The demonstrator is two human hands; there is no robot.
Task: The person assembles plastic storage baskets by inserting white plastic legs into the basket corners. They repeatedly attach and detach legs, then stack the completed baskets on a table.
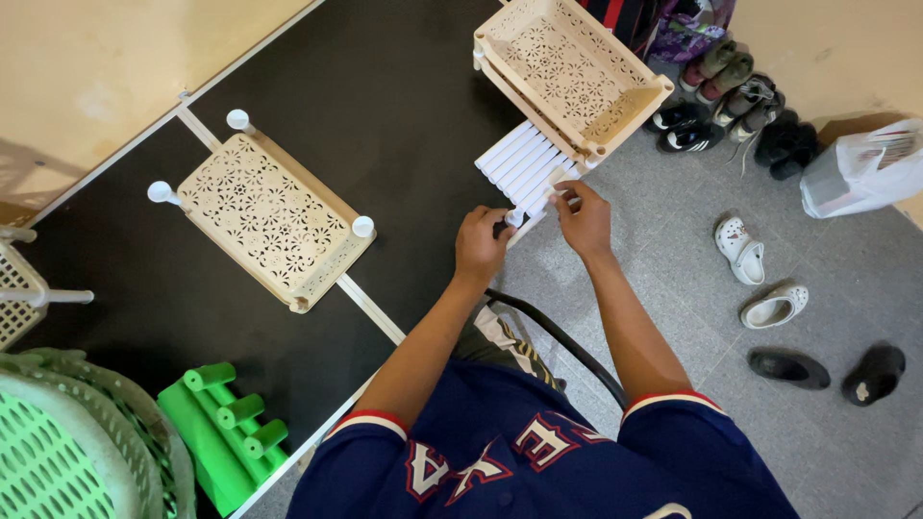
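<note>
A thin white tube (538, 207) is being held between the two hands, right at the edge where the black mat (404, 86) is meeting the grey floor (673, 288). The left hand (481, 242) is being curled tight around the near end of the tube, where a small dark piece is being pinched; what that piece is cannot be told. The right hand (583, 217) is being closed on the far end, with the fingertips (567, 197) pressed on it. Just past the fingers, a row of more white tubes (524, 159) is being kept side by side, touching a stack of cream trays (572, 72). Off to the left of the fingers, well apart, another cream tray (269, 221) with white knobs is being left flat on the mat. Open mat is being left between that tray and the hands. To the right of the fingers, white clogs (755, 274), black shoes (827, 370) and a plastic bag (860, 168) are being kept on the floor. Green tubes (226, 423) and a green basket (67, 442) are lying nearer the body.
</note>
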